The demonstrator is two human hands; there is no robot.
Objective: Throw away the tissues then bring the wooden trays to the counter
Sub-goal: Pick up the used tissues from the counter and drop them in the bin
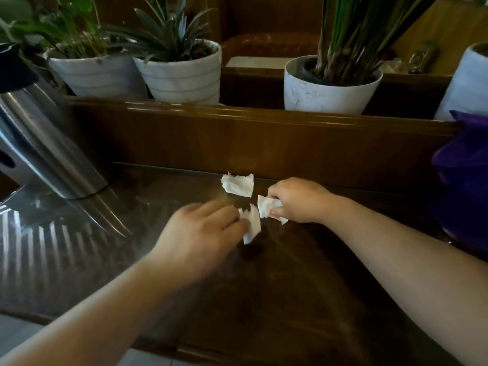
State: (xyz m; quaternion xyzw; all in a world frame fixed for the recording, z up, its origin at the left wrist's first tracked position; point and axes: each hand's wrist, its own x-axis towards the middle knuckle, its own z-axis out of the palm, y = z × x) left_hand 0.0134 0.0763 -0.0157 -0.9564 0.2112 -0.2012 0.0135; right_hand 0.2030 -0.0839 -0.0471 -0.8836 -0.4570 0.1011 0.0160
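Left hand: the left hand [203, 228] is nearest the camera, blurred with motion; its fingertips pinch a white scrap of tissue [252, 224] that hangs lifted off the desk [303, 286]; grasping, not released.
Right hand: the right hand [298, 202] sits just beyond and to the right; it is curled round a crumpled tissue [266, 207], part of which pokes out below the fingers; clenched on it.
Gap between hands: the two held pieces are almost touching, just beside each other above the dark glossy top.
Loose tissue: the one piece not yet picked up [237, 184] lies flat on the desk, farther away, close to the raised wooden back rail [264, 133]; it lies just beyond the right hand and to its left; its longer side runs left to right.
Nearer hand: by my reading the right hand is the closer of the two; a short reach forward and inward would meet it, though both hands are already full.
Trays: no wooden trays are in view.
Far edge: white plant pots [182, 72] stand on the ledge behind the rail; a steel flask [39, 143] leans at far left.
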